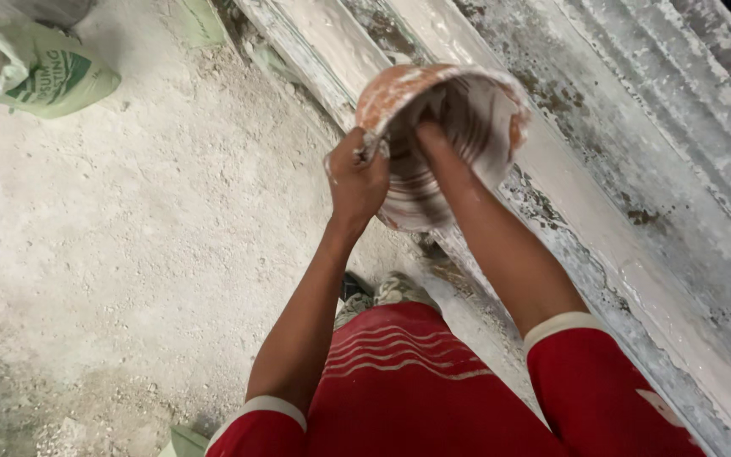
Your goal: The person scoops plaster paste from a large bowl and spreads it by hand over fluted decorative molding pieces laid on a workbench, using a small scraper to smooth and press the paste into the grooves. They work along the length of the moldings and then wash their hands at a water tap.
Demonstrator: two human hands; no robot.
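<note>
Left hand (357,178) closed on rim of tilted bowl (475,118), centre-top of frame, over plaster-coated moulding (636,279). Right hand (433,140) reaches inside; finger spread hidden, can't tell. Judgement: keep rim grip firm, scrape w/ steady strokes.

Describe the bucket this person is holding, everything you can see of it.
The bucket is round and orange, looks like plastic, and is smeared inside and out with whitish plaster. It is tilted, its mouth turned toward the camera, held above a long plaster-coated mould. The left hand grips its rim; the right hand reaches inside, its fingers hidden within.
</note>
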